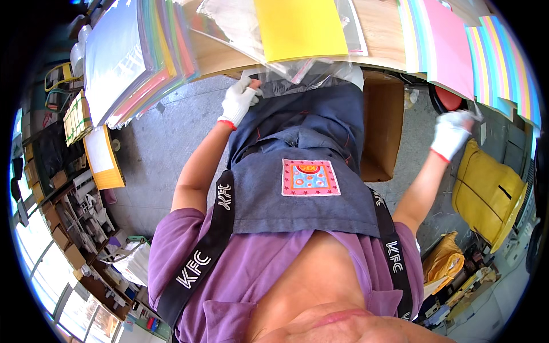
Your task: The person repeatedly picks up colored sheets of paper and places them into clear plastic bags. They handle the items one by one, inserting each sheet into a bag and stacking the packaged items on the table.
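Past my denim apron [297, 171], I'm gripping the clear plastic sleeve [297, 77] with my left hand [237, 100], nearer, while my right hand [452, 132] is pinching a film corner far rightward.

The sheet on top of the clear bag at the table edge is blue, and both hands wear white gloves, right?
Not blue: the head view shows the sheet is yellow. The left hand and right hand do wear white gloves.
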A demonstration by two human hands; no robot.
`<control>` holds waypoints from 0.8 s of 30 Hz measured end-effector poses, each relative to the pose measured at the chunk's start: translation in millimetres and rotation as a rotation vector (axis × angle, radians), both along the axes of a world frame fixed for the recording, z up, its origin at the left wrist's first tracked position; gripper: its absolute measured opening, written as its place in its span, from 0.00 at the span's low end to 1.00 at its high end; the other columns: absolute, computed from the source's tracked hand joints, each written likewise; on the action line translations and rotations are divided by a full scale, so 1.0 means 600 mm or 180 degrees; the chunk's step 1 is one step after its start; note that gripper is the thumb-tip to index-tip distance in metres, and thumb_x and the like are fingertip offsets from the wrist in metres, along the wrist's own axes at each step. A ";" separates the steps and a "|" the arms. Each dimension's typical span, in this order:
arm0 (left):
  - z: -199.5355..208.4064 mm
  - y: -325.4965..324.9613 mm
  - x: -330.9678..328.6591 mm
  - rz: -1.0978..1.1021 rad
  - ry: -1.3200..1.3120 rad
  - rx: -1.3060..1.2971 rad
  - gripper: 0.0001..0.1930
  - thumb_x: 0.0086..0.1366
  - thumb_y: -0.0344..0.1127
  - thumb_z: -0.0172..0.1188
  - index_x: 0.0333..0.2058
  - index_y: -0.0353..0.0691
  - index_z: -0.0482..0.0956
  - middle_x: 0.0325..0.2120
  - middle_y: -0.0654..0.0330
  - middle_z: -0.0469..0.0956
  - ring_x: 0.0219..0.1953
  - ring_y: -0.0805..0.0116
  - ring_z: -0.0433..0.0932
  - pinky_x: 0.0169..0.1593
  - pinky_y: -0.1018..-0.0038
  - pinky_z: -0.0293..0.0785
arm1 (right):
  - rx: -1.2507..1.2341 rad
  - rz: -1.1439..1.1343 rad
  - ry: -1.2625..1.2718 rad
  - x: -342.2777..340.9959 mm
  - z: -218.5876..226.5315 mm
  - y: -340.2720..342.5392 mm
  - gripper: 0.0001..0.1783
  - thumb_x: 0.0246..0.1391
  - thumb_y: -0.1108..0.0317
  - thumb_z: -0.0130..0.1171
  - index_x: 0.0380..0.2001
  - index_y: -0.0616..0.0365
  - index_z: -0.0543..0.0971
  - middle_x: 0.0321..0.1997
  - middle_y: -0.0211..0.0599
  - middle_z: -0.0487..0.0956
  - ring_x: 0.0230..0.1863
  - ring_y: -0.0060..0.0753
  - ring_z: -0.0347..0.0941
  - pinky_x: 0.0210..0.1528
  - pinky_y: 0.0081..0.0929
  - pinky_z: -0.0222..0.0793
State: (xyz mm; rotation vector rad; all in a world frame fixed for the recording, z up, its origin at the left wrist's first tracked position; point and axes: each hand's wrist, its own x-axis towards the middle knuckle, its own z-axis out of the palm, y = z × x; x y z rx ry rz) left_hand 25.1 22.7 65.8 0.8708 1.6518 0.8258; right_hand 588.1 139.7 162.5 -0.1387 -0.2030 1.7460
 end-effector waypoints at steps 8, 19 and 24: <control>0.041 0.079 -0.008 -0.1750 0.4126 0.3526 0.23 0.48 0.30 0.67 0.46 0.50 0.77 0.44 0.60 0.76 0.45 0.54 0.74 0.46 0.59 0.73 | 0.1907 0.1454 -0.8519 -0.195 -0.194 -0.038 0.26 0.54 0.53 0.57 0.56 0.45 0.70 0.41 0.46 0.80 0.42 0.52 0.76 0.44 0.50 0.70; 0.063 0.075 -0.022 -0.2486 0.3301 0.3424 0.18 0.47 0.36 0.63 0.41 0.48 0.82 0.46 0.64 0.78 0.52 0.58 0.72 0.54 0.57 0.69 | 0.5549 -0.1717 -0.5699 -0.358 -0.168 0.095 0.22 0.37 0.68 0.70 0.41 0.45 0.79 0.43 0.26 0.79 0.42 0.35 0.74 0.46 0.36 0.72; 0.029 0.015 -0.025 -0.1628 0.2289 0.2711 0.12 0.62 0.40 0.56 0.41 0.43 0.81 0.42 0.57 0.80 0.45 0.53 0.77 0.51 0.61 0.71 | 0.4079 -0.1345 -0.5745 -0.350 -0.168 0.013 0.10 0.43 0.71 0.66 0.31 0.48 0.78 0.31 0.28 0.79 0.32 0.36 0.76 0.35 0.33 0.72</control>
